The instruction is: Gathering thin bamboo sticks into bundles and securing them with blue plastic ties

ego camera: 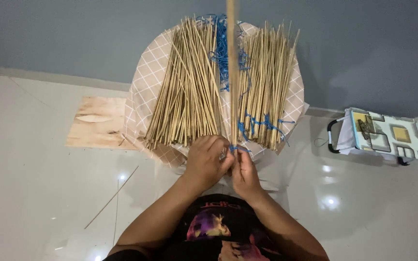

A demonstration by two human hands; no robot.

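Both hands meet at the near edge of a round table covered with a pink checked cloth (147, 92). My left hand (206, 162) and my right hand (244, 173) pinch the bottom end of a thin bundle of bamboo sticks (233, 72) that stands upright toward the camera. A bit of blue string (238, 149) shows at the fingertips. A left pile of loose sticks (186, 87) and a right pile of sticks (266, 87) lie on the cloth. Tangled blue string (223, 48) sits between them.
A plywood board (97, 122) lies on the glossy white floor left of the table. A single stick (112, 197) lies on the floor near it. A patterned fabric bag with a black handle (388, 135) sits to the right. A grey wall (73, 34) is behind.
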